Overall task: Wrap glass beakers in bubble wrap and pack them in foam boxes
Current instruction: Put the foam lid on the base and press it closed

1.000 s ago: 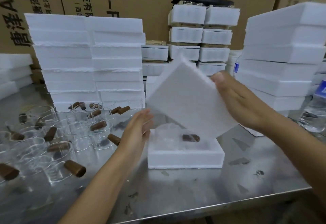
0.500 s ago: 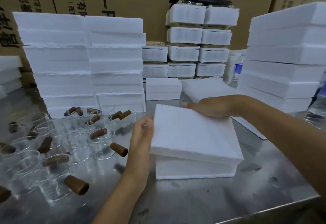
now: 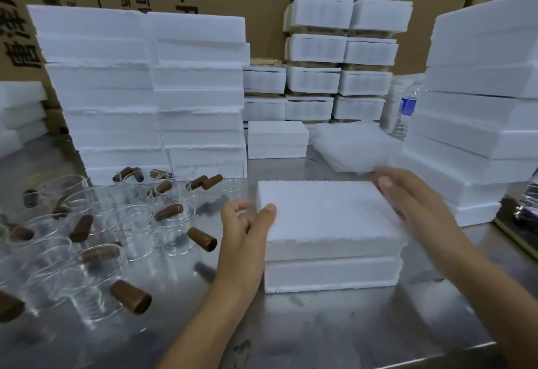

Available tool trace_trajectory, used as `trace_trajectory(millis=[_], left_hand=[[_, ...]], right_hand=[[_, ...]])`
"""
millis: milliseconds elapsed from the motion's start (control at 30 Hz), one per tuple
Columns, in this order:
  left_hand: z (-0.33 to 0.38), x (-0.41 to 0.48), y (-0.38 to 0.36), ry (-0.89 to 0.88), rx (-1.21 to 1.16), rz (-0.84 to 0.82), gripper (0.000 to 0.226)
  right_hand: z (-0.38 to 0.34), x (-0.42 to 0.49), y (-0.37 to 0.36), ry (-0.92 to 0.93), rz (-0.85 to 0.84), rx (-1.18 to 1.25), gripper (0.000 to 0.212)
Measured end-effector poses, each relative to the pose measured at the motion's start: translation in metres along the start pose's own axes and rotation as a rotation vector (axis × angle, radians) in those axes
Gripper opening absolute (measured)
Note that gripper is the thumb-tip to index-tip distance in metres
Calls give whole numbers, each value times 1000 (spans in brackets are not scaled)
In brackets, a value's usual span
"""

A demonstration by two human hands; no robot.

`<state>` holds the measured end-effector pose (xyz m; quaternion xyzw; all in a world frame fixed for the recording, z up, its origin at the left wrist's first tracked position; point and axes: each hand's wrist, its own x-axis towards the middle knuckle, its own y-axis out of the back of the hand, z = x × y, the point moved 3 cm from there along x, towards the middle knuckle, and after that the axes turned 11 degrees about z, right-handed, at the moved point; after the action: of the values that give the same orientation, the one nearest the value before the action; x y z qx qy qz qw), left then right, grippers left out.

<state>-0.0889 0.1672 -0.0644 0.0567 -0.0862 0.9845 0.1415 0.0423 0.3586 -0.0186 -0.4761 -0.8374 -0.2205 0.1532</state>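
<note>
Since half a second back, the foam lid (image 3: 326, 211) went from tilted to lying flat on the foam box base (image 3: 332, 274). The seam looks even along the near side.

Head view, places given from the box:
- My left hand (image 3: 247, 232) is at the box's near-left corner. The thumb is on the lid top and the other fingers are loosely curled beside the edge, gripping nothing.
- My right hand (image 3: 413, 194) lies over the box's right edge, fingers straight and pressing down on the lid. It is a bit blurred.
- The lid hides the contents, so the wrapped beaker can't be seen.
- Unwrapped glass beakers (image 3: 171, 223) with brown stoppers (image 3: 202, 239) stand left of the box on the metal table (image 3: 320, 325), apart from it.
- Bubble wrap sheets (image 3: 355, 147) lie just behind the box, toward its right.
- Foam stacks (image 3: 145, 92) rise behind-left of it.

The step in hand, I'd judge, is seating the lid. To do it well I should press with both hands flat and even, and square the lid's corners to the base. No hard push in the centre, since foam cracks and there is likely glass beneath. The far edge is out of sight, so I'd feel along it.
</note>
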Motion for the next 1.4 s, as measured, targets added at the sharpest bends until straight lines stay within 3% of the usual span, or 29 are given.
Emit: trace_trajectory(millis=[67, 133, 267, 367, 500, 800, 1033, 1133, 1267, 1400], left_hand=[[2, -1, -2, -21, 65, -6, 29], [3, 0, -5, -21, 72, -5, 34], [2, 3, -11, 34, -35, -125, 36], [-1, 5, -14, 80, -52, -127, 34], [-5, 9, -13, 132, -38, -86, 29], [-5, 8, -12, 261, -73, -102, 30], [-6, 8, -11, 400, -109, -64, 17], [-8, 9, -11, 422, -118, -35, 26], [-9, 8, -12, 422, -135, -2, 18], [-9, 9, -14, 406, -176, -50, 22]], right_hand=[[18, -19, -2, -201, -121, 208, 48], [27, -30, -10, -279, -216, 339, 58], [28, -33, -15, -352, -194, 434, 82], [26, -30, -16, -375, -202, 423, 70], [31, -24, -14, -329, -189, 298, 48], [33, -27, 5, -53, -424, 30, 79], [40, -27, -4, -70, -420, -18, 75], [40, -25, -4, -44, -453, -67, 86], [41, -19, 6, -9, -595, -151, 104], [42, -14, 11, 75, -554, -168, 100]])
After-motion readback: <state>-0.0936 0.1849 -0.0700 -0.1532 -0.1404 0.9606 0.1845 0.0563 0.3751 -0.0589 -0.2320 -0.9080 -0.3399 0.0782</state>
